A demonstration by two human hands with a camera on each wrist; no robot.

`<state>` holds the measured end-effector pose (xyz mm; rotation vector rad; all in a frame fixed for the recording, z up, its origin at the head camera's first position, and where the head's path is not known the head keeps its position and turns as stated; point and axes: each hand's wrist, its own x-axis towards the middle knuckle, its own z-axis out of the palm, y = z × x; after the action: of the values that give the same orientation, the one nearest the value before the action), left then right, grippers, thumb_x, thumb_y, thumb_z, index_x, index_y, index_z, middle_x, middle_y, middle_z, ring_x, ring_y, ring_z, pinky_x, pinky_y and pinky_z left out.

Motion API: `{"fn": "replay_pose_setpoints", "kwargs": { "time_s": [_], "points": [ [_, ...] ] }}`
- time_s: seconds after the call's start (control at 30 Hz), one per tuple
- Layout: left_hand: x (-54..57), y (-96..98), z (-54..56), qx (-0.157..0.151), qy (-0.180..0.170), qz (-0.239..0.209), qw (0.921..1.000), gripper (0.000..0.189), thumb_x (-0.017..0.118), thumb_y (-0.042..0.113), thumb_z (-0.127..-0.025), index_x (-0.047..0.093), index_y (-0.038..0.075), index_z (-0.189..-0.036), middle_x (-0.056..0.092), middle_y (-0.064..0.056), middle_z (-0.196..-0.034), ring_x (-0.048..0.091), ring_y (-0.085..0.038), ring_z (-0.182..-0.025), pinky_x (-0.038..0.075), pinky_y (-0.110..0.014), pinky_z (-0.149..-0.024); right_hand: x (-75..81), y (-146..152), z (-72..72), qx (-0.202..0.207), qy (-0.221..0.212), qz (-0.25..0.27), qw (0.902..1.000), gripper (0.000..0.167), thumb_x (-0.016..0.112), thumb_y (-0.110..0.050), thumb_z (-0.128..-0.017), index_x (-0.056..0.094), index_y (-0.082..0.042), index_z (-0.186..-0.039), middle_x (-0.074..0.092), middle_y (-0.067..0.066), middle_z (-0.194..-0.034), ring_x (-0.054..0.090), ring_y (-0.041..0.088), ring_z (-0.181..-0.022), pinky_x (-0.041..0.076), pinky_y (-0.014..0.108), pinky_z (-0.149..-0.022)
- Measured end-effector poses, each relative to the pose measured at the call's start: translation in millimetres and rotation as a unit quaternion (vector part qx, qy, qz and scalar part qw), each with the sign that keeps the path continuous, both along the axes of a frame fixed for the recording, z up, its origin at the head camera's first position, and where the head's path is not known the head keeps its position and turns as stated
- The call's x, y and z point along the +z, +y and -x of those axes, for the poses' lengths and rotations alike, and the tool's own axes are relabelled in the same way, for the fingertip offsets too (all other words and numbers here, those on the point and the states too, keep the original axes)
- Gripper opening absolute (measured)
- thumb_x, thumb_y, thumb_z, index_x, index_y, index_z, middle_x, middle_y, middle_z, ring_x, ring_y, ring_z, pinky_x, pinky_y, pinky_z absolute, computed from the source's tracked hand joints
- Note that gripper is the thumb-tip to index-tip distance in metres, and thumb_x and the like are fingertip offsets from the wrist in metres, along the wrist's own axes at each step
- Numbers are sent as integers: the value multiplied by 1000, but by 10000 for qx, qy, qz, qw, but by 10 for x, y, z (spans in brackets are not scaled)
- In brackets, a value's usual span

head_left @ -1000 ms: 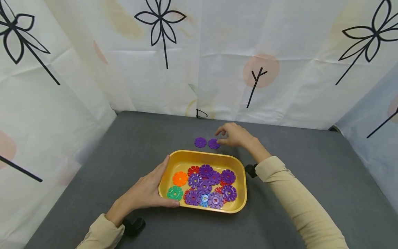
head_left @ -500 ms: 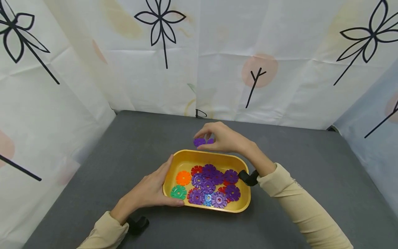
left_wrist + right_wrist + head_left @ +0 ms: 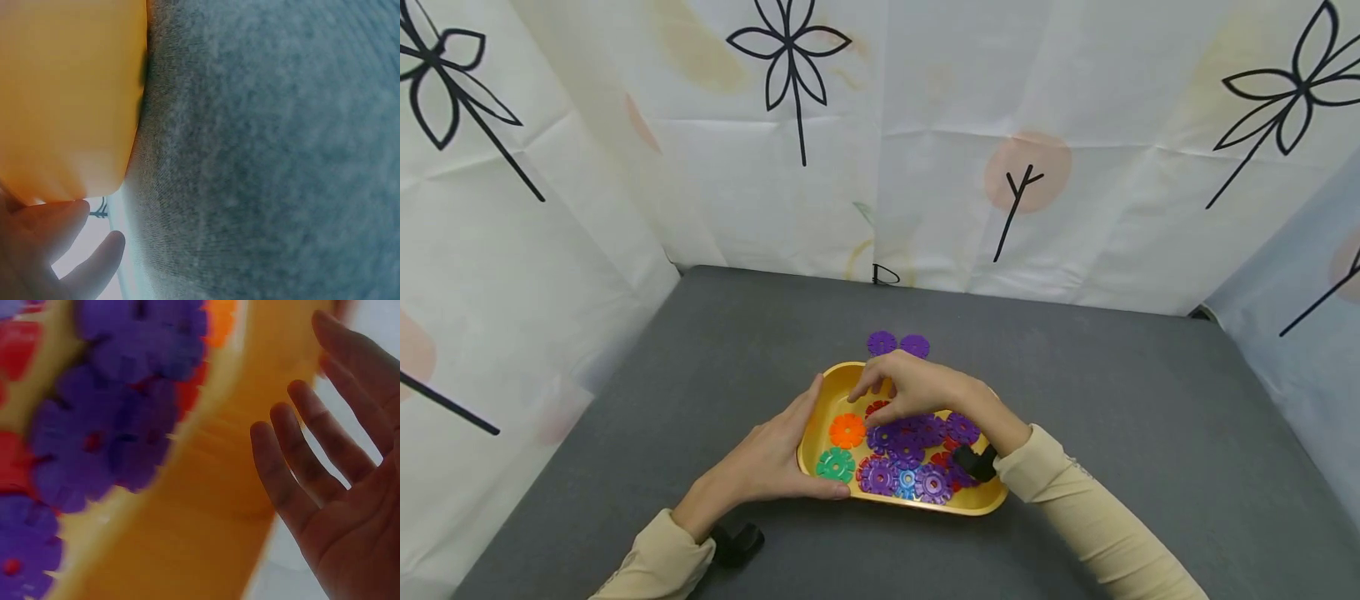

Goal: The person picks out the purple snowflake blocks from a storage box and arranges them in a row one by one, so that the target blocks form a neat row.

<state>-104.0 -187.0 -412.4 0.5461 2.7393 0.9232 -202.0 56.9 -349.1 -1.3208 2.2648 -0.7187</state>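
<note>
My left hand (image 3: 773, 457) grips the left end of a yellow tray (image 3: 985, 500), thumb along the near rim and fingers at the outer left wall. In the left wrist view, fingertips touch the tray's wall (image 3: 69, 125). My right hand (image 3: 917, 387) is over the tray, fingers loosely bent and apart, with nothing seen between them. In the right wrist view its spread fingers (image 3: 275, 462) are beside the tray wall. Notched plastic discs lie in the tray: several purple (image 3: 878, 477) and red, an orange one (image 3: 847, 431), a green one (image 3: 836, 465) and a blue one (image 3: 906, 482).
Two purple discs (image 3: 882, 342) lie side by side on the grey tabletop (image 3: 760, 325) behind the tray. A printed white curtain (image 3: 940, 208) hangs along the back and sides. Black wrist-worn devices (image 3: 976, 462) sit at both cuffs.
My right hand has moved left past the two purple discs, then back toward me over the tray. Tray and left hand have shifted slightly right. The two discs look nearly unmoved.
</note>
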Motion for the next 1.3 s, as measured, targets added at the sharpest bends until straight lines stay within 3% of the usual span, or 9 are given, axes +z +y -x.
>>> {"fn": "replay_pose_setpoints", "kwargs": {
  "time_s": [0.3, 0.57, 0.73, 0.9, 1.3],
  "points": [
    [-2, 5, 2, 54, -42, 7, 10000, 134, 82, 67, -71, -3, 25, -166, 27, -9, -169, 59, -25, -122, 56, -50, -98, -254, -8, -45, 165, -28, -781, 9968, 39, 84, -19, -86, 74, -8, -122, 69, 7, -113, 58, 19, -95, 47, 19, -83],
    [7, 17, -3, 111, -48, 29, 9999, 135, 83, 68, -71, -3, 26, -166, 27, -9, -168, 59, -25, -122, 56, -50, -98, -298, -12, -88, 19, 158, -885, 9959, 37, 86, -17, -84, 77, -10, -119, 67, 4, -114, 59, 16, -100, 51, 22, -91],
    [3, 20, -7, 109, -35, 15, 9999, 134, 83, 67, -71, -3, 25, -166, 26, -9, -169, 58, -28, -127, 55, -53, -100, -318, -41, -116, -110, 311, -836, 9960, 34, 82, -21, -88, 76, -9, -118, 67, 5, -113, 59, 15, -99, 53, 26, -95],
    [-8, 17, -11, 84, -23, 22, 10000, 135, 82, 69, -71, -3, 23, -166, 26, -10, -169, 56, -30, -130, 54, -54, -101, -323, -54, -138, -165, 522, -954, 9939, 39, 84, -25, -86, 76, -10, -120, 66, 5, -115, 59, 15, -101, 52, 30, -98],
    [-14, 20, -8, 156, -97, 88, 9998, 135, 82, 68, -72, -5, 27, -166, 26, -11, -169, 57, -30, -129, 54, -54, -102, -295, -58, -150, -193, 383, -1163, 9923, 41, 86, -18, -83, 75, -11, -122, 64, 4, -118, 58, 15, -103, 52, 29, -100]
  ]
}}
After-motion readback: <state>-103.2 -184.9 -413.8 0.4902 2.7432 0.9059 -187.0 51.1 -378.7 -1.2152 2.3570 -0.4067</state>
